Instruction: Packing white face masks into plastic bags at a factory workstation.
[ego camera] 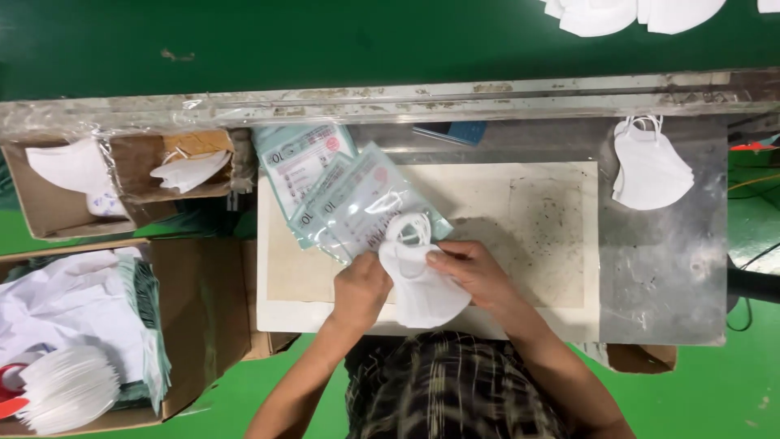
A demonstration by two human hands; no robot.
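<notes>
two bare hands are meeting at the lower middle of the frame over a cream board [528,244] lying on a grey metal worktop [666,268]. the left hand [361,289] is closing its grip on the left edge of a stack of folded white face masks [422,289], while the right hand [471,272] is pinching the same stack from the right, fingers curled over its top edge. the stack's white ear loops [410,228] are lying against the open mouth of a clear plastic pouch with printing [370,203], which is touching the masks just above and left of them. more printed pouches [301,158] are fanning out behind it toward the upper middle of the frame. at the right of the frame, another pile of white masks [650,167] is resting on the worktop, well apart from the hands. at the upper left, an open cardboard box [49,207] is holding loose white masks. at the lower left, a larger cardboard box [203,317] is holding white wrapping and a fanned stack of masks [65,390]. along the top, a green belt [325,41] is carrying masks at the upper right corner. a checked garment [447,390] is showing at the bottom edge.
</notes>
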